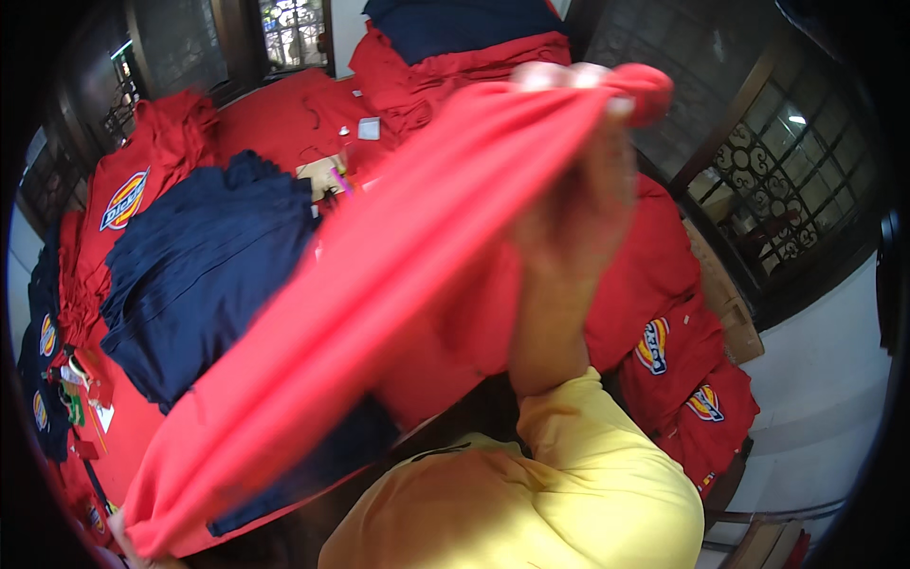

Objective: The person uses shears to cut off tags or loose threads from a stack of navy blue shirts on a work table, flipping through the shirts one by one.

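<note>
Gripping smooth red fabric [379,275] at both ends, right hand [597,180] at upper right of frame, left hand [125,542] at lower left (mostly cropped), thus pulling it taut.

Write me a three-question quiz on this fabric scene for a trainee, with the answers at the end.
1. Which is higher in the picture: the person's bare left hand or bare right hand?
2. True or false: the long, bunched red fabric piece is held by one hand only.
3. Fill in the blank: the large, rumpled dark navy fabric pile lies on the ____ side of the picture.

Key
1. The right hand.
2. False; both hands hold it, one near each end.
3. Left.
</note>
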The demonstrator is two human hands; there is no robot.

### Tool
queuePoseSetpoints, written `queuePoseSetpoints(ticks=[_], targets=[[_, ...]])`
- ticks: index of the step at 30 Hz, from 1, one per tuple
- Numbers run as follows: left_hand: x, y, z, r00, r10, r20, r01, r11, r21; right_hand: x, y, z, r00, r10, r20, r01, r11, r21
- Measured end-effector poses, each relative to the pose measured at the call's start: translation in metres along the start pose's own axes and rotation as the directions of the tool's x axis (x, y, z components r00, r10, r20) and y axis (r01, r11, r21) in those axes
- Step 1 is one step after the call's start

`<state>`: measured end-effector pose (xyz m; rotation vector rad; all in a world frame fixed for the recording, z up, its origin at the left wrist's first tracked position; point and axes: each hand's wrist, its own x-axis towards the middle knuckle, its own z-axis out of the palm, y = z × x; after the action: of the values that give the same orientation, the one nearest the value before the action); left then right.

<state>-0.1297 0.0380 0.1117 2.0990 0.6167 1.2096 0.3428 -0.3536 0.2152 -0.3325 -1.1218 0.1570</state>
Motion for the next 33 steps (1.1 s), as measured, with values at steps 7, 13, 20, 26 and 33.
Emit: queuePoseSetpoints(ticks=[7, 13, 20, 26, 33], targets=[[0.058, 0.224, 0.298, 0.875, 0.359, 0.325, -0.375, 0.927, -0.015, 0.014, -0.180, -0.165, 0.884, -0.097, -0.457, -0.219, 0.778, -0.588], [-0.040, 0.336, 0.456, 0.442, 0.878, 0.184, -0.680, 0.462, -0.569, -0.070, -0.462, -0.259, 0.650, -0.394, -0.650, -0.242, 0.703, -0.669], [-0.198, 0.308, 0.584, -0.222, 0.493, 0.841, -0.318, 0.779, -0.541, -0.197, -0.448, -0.343, 0.520, -0.446, -0.728, -0.854, -0.245, -0.460], [-0.170, 0.265, 0.550, -0.313, 0.321, 0.894, -0.129, 0.918, -0.375, -0.209, -0.222, -0.360, 0.740, -0.089, -0.667, -0.467, -0.782, -0.413], [-0.135, 0.163, 0.402, 0.449, 0.024, 0.893, 0.200, 0.972, -0.126, -0.206, -0.202, -0.391, 0.441, 0.000, -0.898, -0.315, -0.937, -0.155]])
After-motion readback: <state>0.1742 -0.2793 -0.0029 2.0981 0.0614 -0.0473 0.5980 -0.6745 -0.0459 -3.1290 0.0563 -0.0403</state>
